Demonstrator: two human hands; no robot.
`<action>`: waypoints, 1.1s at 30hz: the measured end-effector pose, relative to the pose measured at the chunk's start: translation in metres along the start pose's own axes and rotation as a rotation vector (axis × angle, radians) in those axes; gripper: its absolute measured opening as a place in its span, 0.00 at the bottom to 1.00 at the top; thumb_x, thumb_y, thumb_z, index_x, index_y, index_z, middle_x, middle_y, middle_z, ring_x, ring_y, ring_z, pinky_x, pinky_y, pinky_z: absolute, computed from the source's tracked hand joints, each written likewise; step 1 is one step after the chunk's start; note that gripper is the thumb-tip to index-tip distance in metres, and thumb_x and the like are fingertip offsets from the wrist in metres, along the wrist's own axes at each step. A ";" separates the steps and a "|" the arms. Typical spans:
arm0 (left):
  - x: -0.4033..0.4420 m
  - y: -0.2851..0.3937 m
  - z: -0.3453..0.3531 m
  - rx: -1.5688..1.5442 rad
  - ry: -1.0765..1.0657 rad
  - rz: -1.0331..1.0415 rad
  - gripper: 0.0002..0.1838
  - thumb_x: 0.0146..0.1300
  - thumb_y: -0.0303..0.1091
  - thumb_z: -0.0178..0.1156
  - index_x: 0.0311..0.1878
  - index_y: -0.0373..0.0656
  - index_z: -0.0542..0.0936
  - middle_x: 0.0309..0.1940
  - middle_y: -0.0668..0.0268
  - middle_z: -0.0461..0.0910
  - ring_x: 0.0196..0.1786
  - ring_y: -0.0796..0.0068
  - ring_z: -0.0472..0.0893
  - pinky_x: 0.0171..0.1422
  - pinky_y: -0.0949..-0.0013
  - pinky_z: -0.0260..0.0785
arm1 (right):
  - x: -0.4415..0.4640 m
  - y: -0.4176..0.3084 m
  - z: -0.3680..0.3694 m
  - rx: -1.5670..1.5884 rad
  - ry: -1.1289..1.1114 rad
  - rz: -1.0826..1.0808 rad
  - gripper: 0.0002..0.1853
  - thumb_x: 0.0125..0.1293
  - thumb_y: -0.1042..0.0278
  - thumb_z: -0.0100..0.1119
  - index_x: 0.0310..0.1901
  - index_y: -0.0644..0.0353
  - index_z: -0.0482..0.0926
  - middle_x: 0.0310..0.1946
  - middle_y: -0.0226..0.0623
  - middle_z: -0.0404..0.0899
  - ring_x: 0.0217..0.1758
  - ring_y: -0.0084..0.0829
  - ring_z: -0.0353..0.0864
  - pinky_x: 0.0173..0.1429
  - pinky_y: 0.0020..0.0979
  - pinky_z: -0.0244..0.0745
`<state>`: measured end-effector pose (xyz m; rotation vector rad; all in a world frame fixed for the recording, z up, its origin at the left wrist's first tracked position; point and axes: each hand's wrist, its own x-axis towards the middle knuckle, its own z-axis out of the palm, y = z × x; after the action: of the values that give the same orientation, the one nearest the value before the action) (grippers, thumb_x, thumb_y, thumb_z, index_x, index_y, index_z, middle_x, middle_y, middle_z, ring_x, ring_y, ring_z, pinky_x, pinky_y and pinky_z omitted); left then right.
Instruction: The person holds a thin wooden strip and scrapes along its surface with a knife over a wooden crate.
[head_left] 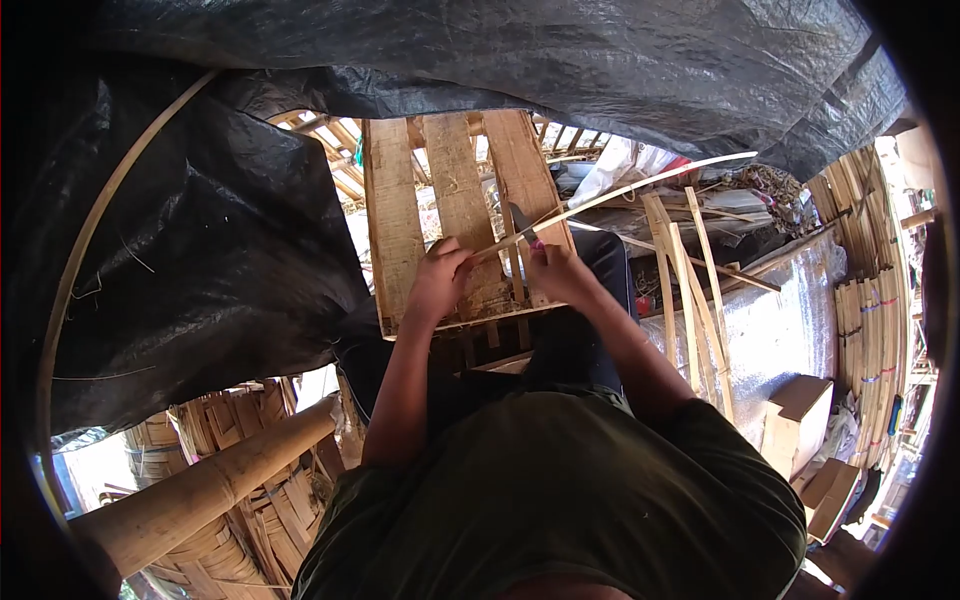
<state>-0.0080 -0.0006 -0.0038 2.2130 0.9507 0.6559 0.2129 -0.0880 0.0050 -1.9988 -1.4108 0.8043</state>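
Note:
My left hand [440, 278] is closed on the near end of a long, thin bamboo strip [640, 185]. From there the strip slants up to the right, past my other hand. My right hand [558, 272] is wrapped round the handle of a knife [522, 221], a bit of pink showing at the grip. The blade points up and away from me and crosses the strip, touching it or very close to it. Both hands are above a slatted wooden bench top [455, 180] in front of my knees. The knife's edge contact is too small to make out.
Several loose bamboo strips [690, 290] lean at the right. Black plastic sheeting [200, 250] hangs left and overhead. A thick bamboo pole [220, 480] crosses the lower left. Cardboard boxes [797, 425] and bundled slats [865, 330] stand at the far right.

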 end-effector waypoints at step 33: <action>0.003 0.004 0.001 0.033 0.030 0.001 0.04 0.65 0.28 0.64 0.37 0.38 0.85 0.30 0.57 0.72 0.37 0.54 0.77 0.40 0.56 0.70 | 0.038 0.003 0.002 0.055 0.382 0.087 0.18 0.65 0.55 0.65 0.35 0.66 0.82 0.23 0.46 0.82 0.29 0.46 0.85 0.36 0.42 0.78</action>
<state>-0.0035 -0.0011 -0.0007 2.2383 0.9821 0.6799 0.2236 -0.0528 -0.0040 -2.0487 -1.0779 0.4570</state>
